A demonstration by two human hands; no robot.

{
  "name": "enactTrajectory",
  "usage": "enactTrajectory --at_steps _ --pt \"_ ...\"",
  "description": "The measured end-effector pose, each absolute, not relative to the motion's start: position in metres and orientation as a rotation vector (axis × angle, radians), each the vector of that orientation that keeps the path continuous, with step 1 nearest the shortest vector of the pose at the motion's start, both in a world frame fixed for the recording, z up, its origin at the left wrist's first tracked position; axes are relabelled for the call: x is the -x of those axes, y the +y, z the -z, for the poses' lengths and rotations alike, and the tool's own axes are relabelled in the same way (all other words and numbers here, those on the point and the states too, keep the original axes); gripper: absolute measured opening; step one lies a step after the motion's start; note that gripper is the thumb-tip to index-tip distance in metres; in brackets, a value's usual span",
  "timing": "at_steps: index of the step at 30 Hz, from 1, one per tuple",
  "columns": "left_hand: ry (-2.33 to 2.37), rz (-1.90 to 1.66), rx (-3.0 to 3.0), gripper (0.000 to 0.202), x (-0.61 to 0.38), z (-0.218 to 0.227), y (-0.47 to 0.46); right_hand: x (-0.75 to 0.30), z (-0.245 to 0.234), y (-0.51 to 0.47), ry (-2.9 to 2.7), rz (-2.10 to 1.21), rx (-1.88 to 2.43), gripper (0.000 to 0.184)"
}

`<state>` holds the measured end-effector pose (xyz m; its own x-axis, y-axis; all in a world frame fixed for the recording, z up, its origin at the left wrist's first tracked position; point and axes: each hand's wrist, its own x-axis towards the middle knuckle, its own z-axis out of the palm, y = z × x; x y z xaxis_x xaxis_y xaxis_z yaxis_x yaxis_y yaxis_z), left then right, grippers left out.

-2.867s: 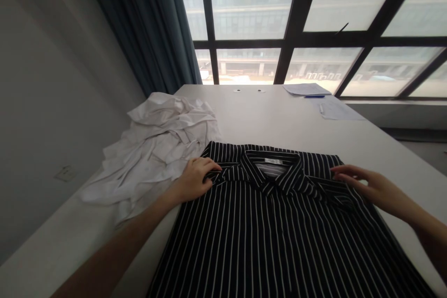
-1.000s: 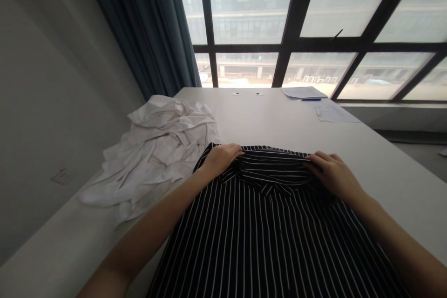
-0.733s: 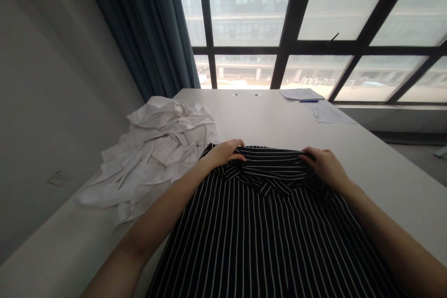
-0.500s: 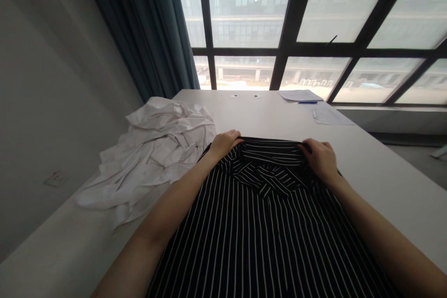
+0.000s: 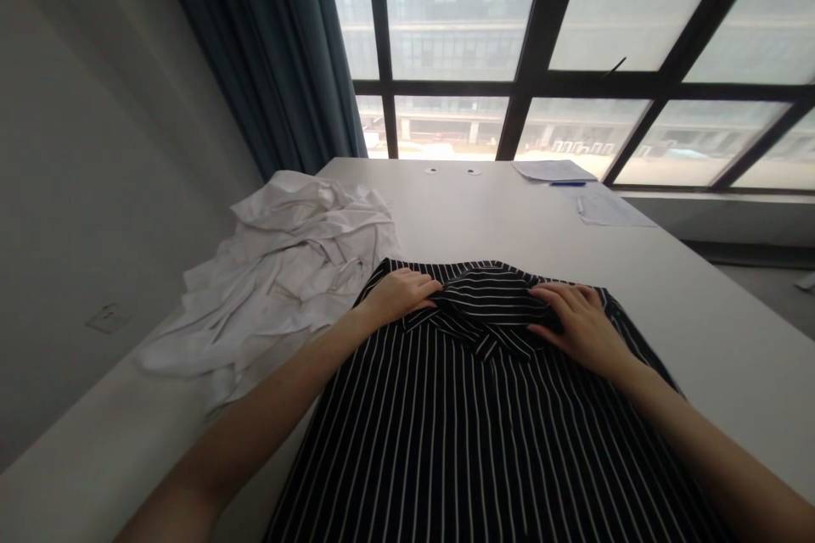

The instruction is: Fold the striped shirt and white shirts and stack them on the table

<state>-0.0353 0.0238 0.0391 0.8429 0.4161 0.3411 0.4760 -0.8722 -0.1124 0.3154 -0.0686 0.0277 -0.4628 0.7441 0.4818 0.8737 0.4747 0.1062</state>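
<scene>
A black shirt with thin white stripes (image 5: pixel 446 433) lies spread out in front of me, its shoulders toward the window. Its collar (image 5: pixel 487 297) is bunched at the top middle, over a knotted or folded strip of the same cloth. At the collar's left end, my left hand (image 5: pixel 404 295) is closed, pinching the fabric. My right hand (image 5: pixel 576 324) grips the collar's right end, fingers on top and thumb lower down with cloth between them. The shirt's lower part runs out of view at the bottom.
Crumpled white cloth (image 5: pixel 286 271) is heaped on the white table (image 5: pixel 446 221) to the left. Papers (image 5: pixel 553 171) and a blue pen (image 5: pixel 566 184) lie at the far right. Beyond the table are a dark blue curtain (image 5: pixel 267 59) and a window.
Both hands have come down and nearer with the collar, which was stretched taut between them at the far edge. The collar now lies folded toward me, and the shoulder edge shows behind it.
</scene>
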Motion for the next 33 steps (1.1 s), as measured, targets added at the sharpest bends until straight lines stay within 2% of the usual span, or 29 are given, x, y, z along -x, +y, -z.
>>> enactTrajectory --at_steps 2,4,9,12,17,19,25,29,33 --pt "-0.701 0.466 2.815 0.017 0.038 -0.039 0.021 -0.308 -0.027 -0.069 -2.404 0.500 1.410 0.056" --pt "-0.731 0.506 2.804 0.011 0.039 -0.041 0.022 -0.304 -0.028 -0.065 -2.450 0.512 1.461 0.057" --pt "-0.786 0.561 2.794 0.008 0.038 -0.050 0.023 -0.306 -0.032 -0.056 -2.376 0.563 1.446 0.026" --pt "-0.648 0.462 2.803 0.012 0.043 -0.052 0.019 -0.316 -0.036 -0.062 -2.357 0.520 1.348 0.020" --pt "-0.481 0.339 2.908 0.032 0.051 -0.051 0.004 -0.339 -0.036 -0.080 -2.537 0.211 1.221 0.022" --pt "-0.631 0.356 2.918 0.040 0.045 -0.051 -0.005 -0.339 -0.036 -0.085 -2.488 0.242 1.283 0.021" --pt "-1.011 0.344 2.867 0.046 -0.003 -0.049 -0.028 -0.302 -0.034 -0.084 -2.518 0.344 1.334 0.044" --pt "-1.011 0.198 2.849 0.031 -0.019 -0.046 -0.026 -0.296 -0.029 -0.070 -2.508 0.281 1.389 0.039" --pt "-1.092 0.294 2.804 0.017 -0.013 -0.052 -0.013 -0.310 -0.028 -0.060 -2.340 0.253 1.472 0.026"
